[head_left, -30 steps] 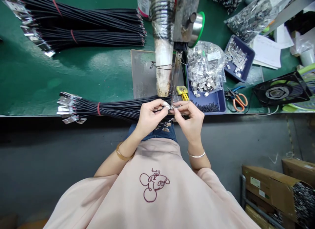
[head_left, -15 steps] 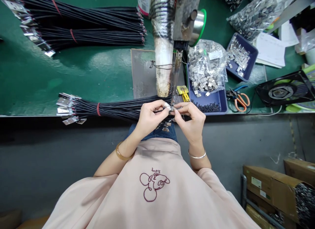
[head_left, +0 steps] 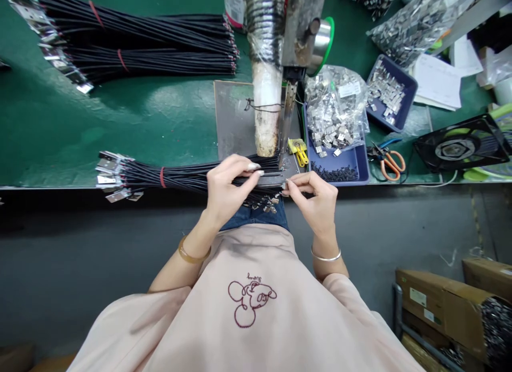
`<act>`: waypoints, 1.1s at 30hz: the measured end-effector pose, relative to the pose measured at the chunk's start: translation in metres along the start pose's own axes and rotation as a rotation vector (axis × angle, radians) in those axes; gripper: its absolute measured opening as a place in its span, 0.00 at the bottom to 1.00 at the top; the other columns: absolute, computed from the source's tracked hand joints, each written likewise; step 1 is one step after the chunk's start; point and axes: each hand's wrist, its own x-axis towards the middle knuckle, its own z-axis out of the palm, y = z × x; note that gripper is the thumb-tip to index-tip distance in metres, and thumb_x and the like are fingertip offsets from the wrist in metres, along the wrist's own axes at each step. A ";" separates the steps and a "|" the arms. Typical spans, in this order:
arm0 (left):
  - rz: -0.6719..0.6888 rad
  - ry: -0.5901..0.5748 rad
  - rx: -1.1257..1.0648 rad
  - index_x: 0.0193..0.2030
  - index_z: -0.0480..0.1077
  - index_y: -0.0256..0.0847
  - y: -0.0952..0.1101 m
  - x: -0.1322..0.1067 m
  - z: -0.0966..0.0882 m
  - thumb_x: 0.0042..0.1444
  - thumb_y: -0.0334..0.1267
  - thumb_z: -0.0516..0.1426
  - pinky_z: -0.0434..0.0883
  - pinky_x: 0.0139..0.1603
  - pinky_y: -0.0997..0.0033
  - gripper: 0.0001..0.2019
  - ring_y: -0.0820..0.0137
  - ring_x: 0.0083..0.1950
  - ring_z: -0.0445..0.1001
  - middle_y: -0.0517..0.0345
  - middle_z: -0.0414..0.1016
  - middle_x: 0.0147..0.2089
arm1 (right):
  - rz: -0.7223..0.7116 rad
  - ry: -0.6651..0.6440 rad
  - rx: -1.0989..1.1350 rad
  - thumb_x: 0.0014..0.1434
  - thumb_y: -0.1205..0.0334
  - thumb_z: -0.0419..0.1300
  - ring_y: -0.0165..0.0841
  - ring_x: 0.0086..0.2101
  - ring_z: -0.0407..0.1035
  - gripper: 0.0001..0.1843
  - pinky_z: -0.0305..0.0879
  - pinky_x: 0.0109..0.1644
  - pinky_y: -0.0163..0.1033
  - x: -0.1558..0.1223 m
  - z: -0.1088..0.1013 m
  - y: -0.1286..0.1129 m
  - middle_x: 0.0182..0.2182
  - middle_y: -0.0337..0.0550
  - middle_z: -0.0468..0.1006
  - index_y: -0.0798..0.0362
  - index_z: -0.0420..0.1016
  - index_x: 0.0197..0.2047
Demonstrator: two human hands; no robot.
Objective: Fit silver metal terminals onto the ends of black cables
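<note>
A bundle of black cables [head_left: 184, 175] lies along the bench's front edge, with flat metal connectors [head_left: 114, 172] at its left end and a red band around it. Over its right part my left hand [head_left: 227, 186] is closed, thumb and fingertips on a black cable [head_left: 272, 175]; the exact grip is partly hidden. My right hand [head_left: 318, 198] pinches a small metal connector [head_left: 285, 184] at the cables' right ends. More small metal connectors [head_left: 271, 205] hang just below, over the edge. Above the hands stands a white-wrapped duct [head_left: 266, 116] beside an upright metal tool.
Right of the hands, a blue tray [head_left: 362, 166] holds a bag of metal connectors [head_left: 336, 108] and small black parts. Orange-handled pliers [head_left: 392, 166], a fan [head_left: 460, 148] and a yellow clip-like piece [head_left: 299, 152] lie nearby. Another cable bundle [head_left: 152, 41] rests at the back left.
My left hand has moved left along the cables, away from my right hand. My right hand has shifted slightly right, and more of the cables' right ends shows between them.
</note>
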 end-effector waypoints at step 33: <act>0.282 -0.288 0.424 0.42 0.81 0.46 -0.040 0.060 -0.050 0.50 0.51 0.70 0.68 0.49 0.55 0.16 0.56 0.46 0.72 0.49 0.78 0.43 | -0.079 0.055 -0.604 0.62 0.60 0.61 0.32 0.27 0.73 0.04 0.69 0.36 0.39 0.044 -0.090 0.050 0.28 0.38 0.79 0.49 0.72 0.36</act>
